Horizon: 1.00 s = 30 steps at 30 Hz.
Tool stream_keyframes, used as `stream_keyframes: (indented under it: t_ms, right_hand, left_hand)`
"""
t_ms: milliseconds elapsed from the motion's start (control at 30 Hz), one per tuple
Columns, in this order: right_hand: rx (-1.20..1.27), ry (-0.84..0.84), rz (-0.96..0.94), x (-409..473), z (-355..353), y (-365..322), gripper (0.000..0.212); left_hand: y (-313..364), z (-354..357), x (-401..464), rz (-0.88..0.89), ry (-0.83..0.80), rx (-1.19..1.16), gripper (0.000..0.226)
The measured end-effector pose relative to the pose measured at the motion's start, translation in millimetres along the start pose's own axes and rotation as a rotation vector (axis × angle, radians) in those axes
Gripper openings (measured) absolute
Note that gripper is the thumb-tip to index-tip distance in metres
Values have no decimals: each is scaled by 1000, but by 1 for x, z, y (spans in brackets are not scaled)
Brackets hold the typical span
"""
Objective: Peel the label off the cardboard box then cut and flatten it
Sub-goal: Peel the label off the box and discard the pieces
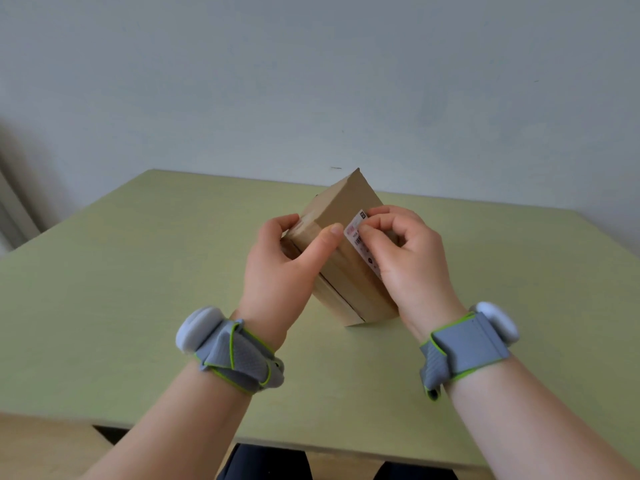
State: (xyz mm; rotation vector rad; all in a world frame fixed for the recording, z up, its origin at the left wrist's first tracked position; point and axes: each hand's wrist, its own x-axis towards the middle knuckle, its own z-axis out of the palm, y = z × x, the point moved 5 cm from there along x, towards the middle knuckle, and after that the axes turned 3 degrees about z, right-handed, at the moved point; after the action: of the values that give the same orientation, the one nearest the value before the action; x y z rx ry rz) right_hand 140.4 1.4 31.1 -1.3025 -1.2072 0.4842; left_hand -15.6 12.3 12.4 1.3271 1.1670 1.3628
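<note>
Now right-hand fingers [372, 233] on label [360, 237]

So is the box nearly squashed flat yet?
Not yet. Nothing looks finished: the box stands whole on the table. The left hand grips it while the right hand picks at the label, which is mostly stuck on. Peeling, cutting and flattening remain.
</note>
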Motion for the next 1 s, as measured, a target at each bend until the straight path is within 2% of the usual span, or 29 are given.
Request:
stream_keyframes:
  t_ms: [100,267,400,567,867,1000]
  right_hand:
    - [-19,-29,-17,-2,0,-2,5]
    - [-149,-42,-128,-2,-3,-7,32]
    - [-214,-78,-225,-3,-2,-10,42]
    - [-247,-67,-325,-3,-1,-12,36]
    - [-244,-42,-386,-6,0,-13,22]
    - [-234,-32,-409,-9,4,-13,22]
  left_hand:
    - [0,-3,-2,-20,-6,-24,76]
    - [-2,-12,-2,-109,-96,-149,63]
    - [-2,-20,3,-123,-193,-134,74]
    - [-4,-18,5,-101,-204,-205,77]
    - [-9,-18,7,-86,-177,-212,80]
    - [-10,-18,7,-90,-183,-207,81]
